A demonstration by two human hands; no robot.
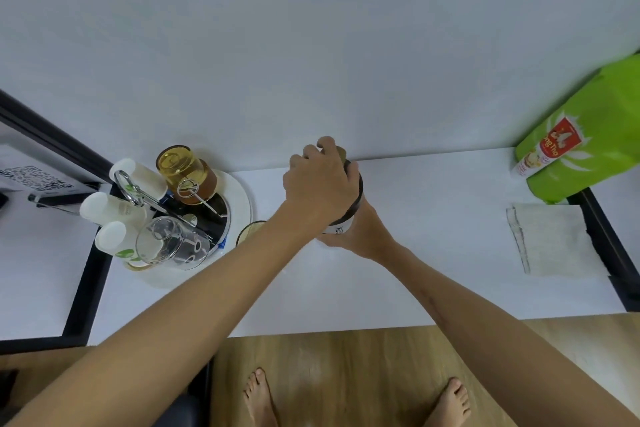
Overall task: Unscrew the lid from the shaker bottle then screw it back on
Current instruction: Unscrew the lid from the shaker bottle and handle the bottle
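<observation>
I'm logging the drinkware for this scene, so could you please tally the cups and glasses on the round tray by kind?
White paper cups: 3
Amber glasses: 1
Clear glasses: 1
Total: 5

A sixth vessel's rim shows beside the tray, mostly hidden by the left forearm; not counted.

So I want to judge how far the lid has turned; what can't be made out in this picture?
- Lid: head view, mostly under the left hand; seam and threads hidden.
- Bottle: the hands cover all but a strip of it; the label print is too small.
- Right hand: fingers behind the bottle.
- Green bag: cut by the right edge.
</observation>
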